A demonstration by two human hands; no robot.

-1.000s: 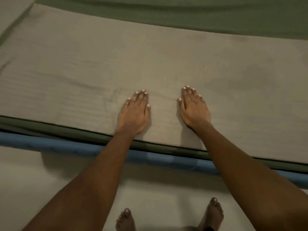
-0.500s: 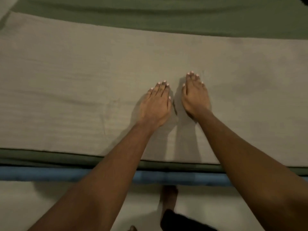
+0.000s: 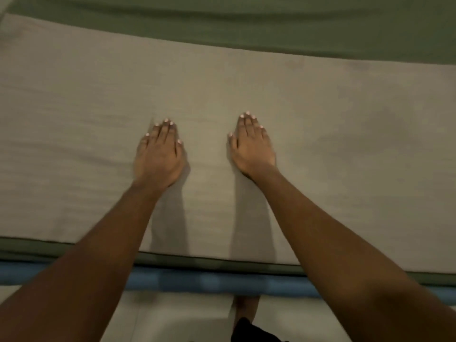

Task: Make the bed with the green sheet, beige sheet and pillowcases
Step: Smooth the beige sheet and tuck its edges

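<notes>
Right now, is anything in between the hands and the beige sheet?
No, nothing visible is. The left hand and the right hand both lie flat, fingers straight, directly on the beige sheet. The green sheet shows past its far and near edges.

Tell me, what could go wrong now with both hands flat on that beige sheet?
1. The left hand and right hand press flat on the beige sheet; sliding them might drag the whole sheet rather than smooth it, skewing its near edge against the green sheet showing beneath.
2. Faint ripples left of the left hand could get pushed into a crease.
</notes>
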